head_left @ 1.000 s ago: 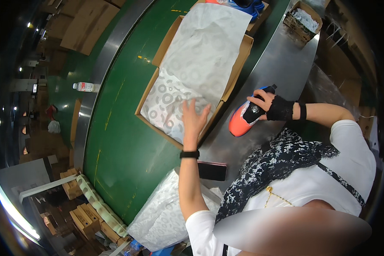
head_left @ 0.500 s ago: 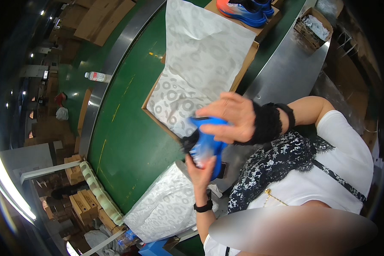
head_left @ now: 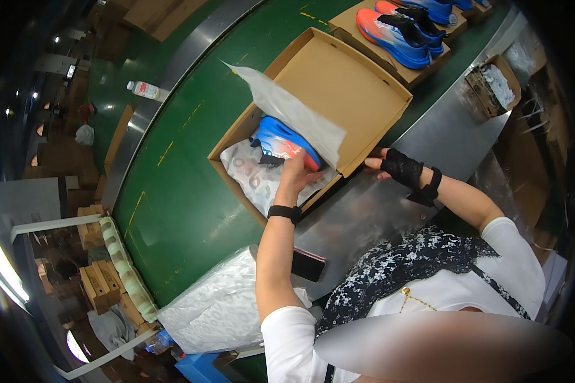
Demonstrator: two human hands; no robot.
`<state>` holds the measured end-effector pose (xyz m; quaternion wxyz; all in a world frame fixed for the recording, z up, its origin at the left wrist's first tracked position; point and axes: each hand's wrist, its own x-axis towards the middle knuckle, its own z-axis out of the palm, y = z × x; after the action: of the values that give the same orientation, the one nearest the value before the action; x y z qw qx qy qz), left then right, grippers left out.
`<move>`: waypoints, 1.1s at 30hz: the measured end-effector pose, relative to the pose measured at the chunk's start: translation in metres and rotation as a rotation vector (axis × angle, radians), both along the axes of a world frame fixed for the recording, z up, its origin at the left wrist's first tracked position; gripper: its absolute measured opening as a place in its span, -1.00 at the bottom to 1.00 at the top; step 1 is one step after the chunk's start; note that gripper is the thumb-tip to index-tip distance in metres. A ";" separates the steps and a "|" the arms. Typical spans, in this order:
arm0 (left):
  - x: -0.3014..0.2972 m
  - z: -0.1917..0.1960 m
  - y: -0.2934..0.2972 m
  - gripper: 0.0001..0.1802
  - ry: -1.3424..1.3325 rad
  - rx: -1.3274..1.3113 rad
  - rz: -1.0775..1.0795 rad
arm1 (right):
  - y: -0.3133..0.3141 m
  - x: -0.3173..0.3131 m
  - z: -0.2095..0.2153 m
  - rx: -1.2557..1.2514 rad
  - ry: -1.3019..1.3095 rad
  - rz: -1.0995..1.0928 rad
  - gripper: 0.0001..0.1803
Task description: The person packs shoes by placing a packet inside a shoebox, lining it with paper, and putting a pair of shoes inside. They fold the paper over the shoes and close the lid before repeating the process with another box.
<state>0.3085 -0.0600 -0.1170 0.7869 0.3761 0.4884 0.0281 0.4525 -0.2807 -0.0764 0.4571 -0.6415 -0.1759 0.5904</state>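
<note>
Blue-and-orange shoe (head_left: 281, 137) is in the open cardboard box (head_left: 236, 134), on patterned tissue (head_left: 246, 182), nr the raised paper sheet (head_left: 297, 115). L hand (head_left: 294, 173) grasps its orange toe; R hand (head_left: 388, 166) is at the box's near edge by the lid (head_left: 354, 83), can't tell if gripping.

Paper sheet stands btwn shoe & lid, in the way there. Around: phone (head_left: 308, 265) on metal ledge (head_left: 358, 214), white paper bundle (head_left: 217, 306) to its L, shoe pairs (head_left: 396, 38) on boxes past the lid, small carton (head_left: 476, 89) w/ crumpled whitish stuff to the R, bottle (head_left: 145, 90) across the green belt (head_left: 172, 217).

Hard to see: L fingertips partly hidden, part of lid behind sheet, what's under tissue. Farthest shoes cut off at top; carton's contents unclear.
</note>
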 end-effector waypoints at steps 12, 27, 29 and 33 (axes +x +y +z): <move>-0.139 0.054 -0.017 -0.44 0.010 0.567 0.733 | 0.061 -0.035 -0.005 0.641 -1.350 -0.084 -0.36; -0.096 -0.025 -0.066 -0.53 0.365 1.188 0.324 | 0.049 -0.037 -0.026 0.631 -1.928 0.411 -0.52; -0.094 -0.030 -0.057 -0.52 0.428 1.201 0.258 | 0.053 -0.034 -0.026 0.615 -1.973 0.378 -0.55; -0.100 -0.017 -0.034 -0.39 -0.321 0.280 0.482 | 0.060 -0.030 -0.019 0.552 -1.875 0.447 -0.60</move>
<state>0.2080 -0.0940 -0.1339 0.7652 0.3449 0.4244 0.3397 0.4229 -0.2202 -0.0953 0.1453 -0.6714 -0.7125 -0.1430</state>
